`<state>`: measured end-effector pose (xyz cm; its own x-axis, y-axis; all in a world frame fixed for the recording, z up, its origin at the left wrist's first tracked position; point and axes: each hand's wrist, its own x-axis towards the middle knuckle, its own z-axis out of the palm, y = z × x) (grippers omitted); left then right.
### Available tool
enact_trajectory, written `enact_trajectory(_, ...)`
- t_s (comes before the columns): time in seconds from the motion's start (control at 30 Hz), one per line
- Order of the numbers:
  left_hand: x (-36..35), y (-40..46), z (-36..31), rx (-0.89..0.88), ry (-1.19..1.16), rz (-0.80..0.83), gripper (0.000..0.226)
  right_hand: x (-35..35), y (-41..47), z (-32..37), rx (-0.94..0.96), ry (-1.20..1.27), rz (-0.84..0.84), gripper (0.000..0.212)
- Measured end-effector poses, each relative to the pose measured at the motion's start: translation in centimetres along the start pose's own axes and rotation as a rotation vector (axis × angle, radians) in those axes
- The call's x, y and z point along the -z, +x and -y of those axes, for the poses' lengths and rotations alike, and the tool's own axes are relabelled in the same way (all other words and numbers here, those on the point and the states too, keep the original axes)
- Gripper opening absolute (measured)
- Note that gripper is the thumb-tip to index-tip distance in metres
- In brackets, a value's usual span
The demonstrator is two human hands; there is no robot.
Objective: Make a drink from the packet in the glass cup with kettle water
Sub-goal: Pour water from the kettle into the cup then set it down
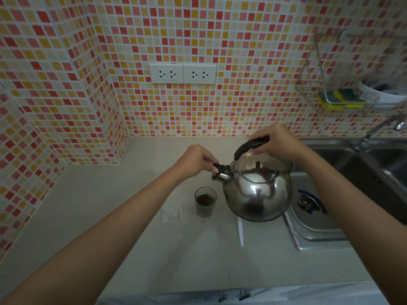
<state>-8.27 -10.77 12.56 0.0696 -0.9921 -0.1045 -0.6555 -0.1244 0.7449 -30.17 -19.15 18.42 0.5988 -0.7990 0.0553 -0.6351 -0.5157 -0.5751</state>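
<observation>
Two grips: my right hand (278,140) wraps kettle (257,190) handle, left hand (198,160) pinches spout cap — heavy, slick steel; glass cup (205,201) fragile, mid-worktop.

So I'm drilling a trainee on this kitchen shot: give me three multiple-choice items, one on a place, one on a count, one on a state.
1. Where is the cup?
A. In the sink
B. On the counter, left of the kettle
C. In the wall rack

2. How many socket plates are on the wall?
A. One
B. Two
C. Four

3. What does the right hand do?
A. Grips the kettle's handle
B. Lies flat on the counter
C. Holds the cup

Key: 1 B, the cup stands on the counter beside the kettle. 2 B, two socket plates sit side by side. 3 A, its fingers curl round the handle.
</observation>
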Motion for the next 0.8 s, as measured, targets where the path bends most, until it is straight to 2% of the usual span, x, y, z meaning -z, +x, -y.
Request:
enact_trajectory(0.17, 0.2, 2.6, -0.4, 0.002, -0.113, -0.087, 0.032, 1.1, 2.0, -1.5, -0.005, 0.052, -0.071, 0.031)
enact_trajectory(0.37, -0.5, 6.4, -0.7, 0.089, -0.232, -0.178, 0.032, 0.6, 5.6, -5.2, -0.061, 0.147, -0.151, 0.034)
enact_trajectory(0.8, -3.3, 13.5, 0.8, 0.273, -0.252, -0.248, 0.034, -1.9, 12.5, -11.3, -0.060, 0.197, -0.080, 0.037)
